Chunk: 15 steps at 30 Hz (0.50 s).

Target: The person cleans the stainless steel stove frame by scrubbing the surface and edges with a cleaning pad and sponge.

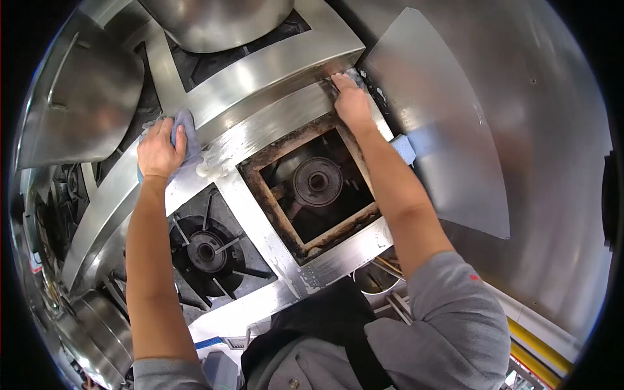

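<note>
My left hand [160,148] grips a grey-blue cloth [188,133], pressing it on the raised steel ledge behind the front burners. At the back right corner of the stovetop [286,127], my right hand [353,101] has its fingers curled down against the steel; what they hold, if anything, is hidden. White suds [211,170] lie on the steel between my hands. Below my right hand is a square burner opening with a browned, grimy rim [266,156], its grate off and a round burner [317,182] showing inside.
A second burner with its grate [207,252] is at the front left. Large steel pots [84,97] stand on the back and left burners. A steel wall [546,130] bounds the right side, with a light blue checked cloth [403,149] near my right forearm.
</note>
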Each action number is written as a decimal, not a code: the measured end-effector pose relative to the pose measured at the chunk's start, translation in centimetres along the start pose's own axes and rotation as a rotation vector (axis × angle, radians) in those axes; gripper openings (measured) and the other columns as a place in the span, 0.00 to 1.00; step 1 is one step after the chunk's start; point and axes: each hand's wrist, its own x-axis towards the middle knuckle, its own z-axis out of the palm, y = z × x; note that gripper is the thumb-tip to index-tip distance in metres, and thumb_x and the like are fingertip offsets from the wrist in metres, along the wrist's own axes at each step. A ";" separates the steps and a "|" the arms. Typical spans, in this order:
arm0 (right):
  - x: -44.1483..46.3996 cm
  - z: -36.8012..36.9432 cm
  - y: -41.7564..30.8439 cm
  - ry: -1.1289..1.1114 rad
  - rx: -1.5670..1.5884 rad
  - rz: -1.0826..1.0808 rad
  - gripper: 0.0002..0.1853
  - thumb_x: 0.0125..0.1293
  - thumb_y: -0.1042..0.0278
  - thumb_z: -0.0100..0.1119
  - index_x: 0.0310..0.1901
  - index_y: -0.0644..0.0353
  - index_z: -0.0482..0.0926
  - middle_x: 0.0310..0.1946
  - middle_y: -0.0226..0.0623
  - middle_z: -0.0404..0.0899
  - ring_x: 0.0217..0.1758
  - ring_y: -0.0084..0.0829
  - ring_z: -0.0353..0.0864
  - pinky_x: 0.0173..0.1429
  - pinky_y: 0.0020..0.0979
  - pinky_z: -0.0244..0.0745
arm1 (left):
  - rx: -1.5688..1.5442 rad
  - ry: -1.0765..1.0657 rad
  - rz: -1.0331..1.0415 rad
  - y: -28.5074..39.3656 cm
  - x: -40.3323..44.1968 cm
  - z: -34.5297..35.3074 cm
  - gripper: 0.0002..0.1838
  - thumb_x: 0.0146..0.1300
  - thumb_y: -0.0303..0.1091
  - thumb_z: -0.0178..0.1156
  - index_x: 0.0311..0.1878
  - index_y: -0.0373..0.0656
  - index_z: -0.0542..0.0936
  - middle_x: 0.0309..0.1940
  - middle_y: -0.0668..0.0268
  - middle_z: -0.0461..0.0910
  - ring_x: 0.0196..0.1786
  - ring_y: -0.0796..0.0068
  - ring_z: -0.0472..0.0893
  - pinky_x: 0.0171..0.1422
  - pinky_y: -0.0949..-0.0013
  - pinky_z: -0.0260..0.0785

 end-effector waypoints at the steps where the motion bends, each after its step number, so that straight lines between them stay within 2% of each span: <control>1: -0.7 0.9 -0.8 0.036 -0.074 0.040 0.27 0.64 0.80 0.46 0.66 0.61 0.75 0.69 0.45 0.74 0.75 0.44 0.69 0.80 0.40 0.62 | 0.002 -0.029 0.004 0.1 -0.1 0.0 0.15 0.70 0.46 0.56 0.45 0.44 0.80 0.40 0.59 0.83 0.42 0.52 0.84 0.43 0.52 0.77; 3: -2.7 2.0 -2.8 0.038 -0.054 -0.226 0.29 0.60 0.84 0.49 0.65 0.60 0.77 0.67 0.44 0.76 0.73 0.42 0.72 0.79 0.39 0.64 | -0.002 0.000 0.005 0.4 0.0 -0.1 0.15 0.70 0.46 0.56 0.45 0.44 0.80 0.40 0.59 0.83 0.42 0.52 0.84 0.43 0.52 0.77; 5: -2.6 0.3 -1.3 -0.007 0.000 -0.260 0.29 0.61 0.84 0.48 0.65 0.60 0.77 0.66 0.44 0.77 0.73 0.43 0.72 0.79 0.40 0.64 | -0.004 0.013 0.012 0.2 -0.2 0.0 0.15 0.70 0.46 0.56 0.44 0.44 0.79 0.39 0.59 0.83 0.42 0.52 0.84 0.43 0.52 0.77; 7: -0.8 -2.0 1.0 -0.023 0.134 0.073 0.28 0.61 0.84 0.49 0.65 0.62 0.76 0.66 0.46 0.76 0.74 0.43 0.71 0.80 0.42 0.62 | -0.010 0.026 0.015 0.3 0.0 0.0 0.14 0.70 0.46 0.57 0.43 0.43 0.79 0.39 0.58 0.83 0.41 0.52 0.84 0.42 0.52 0.77; 9: 0.2 -1.5 2.1 0.024 0.052 0.097 0.27 0.61 0.84 0.48 0.64 0.64 0.76 0.67 0.47 0.75 0.73 0.43 0.71 0.79 0.43 0.64 | -0.010 0.032 0.021 0.1 0.0 0.1 0.14 0.70 0.46 0.56 0.43 0.43 0.79 0.39 0.58 0.83 0.41 0.52 0.84 0.42 0.52 0.77; 11: 0.4 0.7 2.2 0.144 -0.235 0.050 0.26 0.66 0.77 0.48 0.67 0.61 0.74 0.68 0.48 0.73 0.70 0.44 0.74 0.75 0.43 0.68 | -0.008 0.040 0.026 0.2 0.0 0.2 0.14 0.70 0.46 0.56 0.43 0.43 0.79 0.39 0.58 0.83 0.41 0.52 0.84 0.42 0.52 0.77; 13: 0.3 0.1 2.4 0.135 -0.322 0.001 0.28 0.65 0.80 0.48 0.68 0.60 0.73 0.70 0.50 0.71 0.71 0.45 0.73 0.74 0.44 0.69 | -0.024 0.045 0.029 0.1 0.0 0.2 0.14 0.70 0.45 0.57 0.42 0.44 0.79 0.38 0.59 0.83 0.40 0.51 0.84 0.41 0.52 0.77; 15: 0.8 -4.1 2.2 -0.104 0.110 0.169 0.29 0.63 0.82 0.47 0.68 0.60 0.72 0.71 0.51 0.69 0.75 0.46 0.68 0.78 0.43 0.64 | -0.023 0.056 0.046 0.0 0.0 0.2 0.14 0.70 0.45 0.57 0.42 0.44 0.79 0.38 0.59 0.83 0.40 0.52 0.84 0.41 0.52 0.77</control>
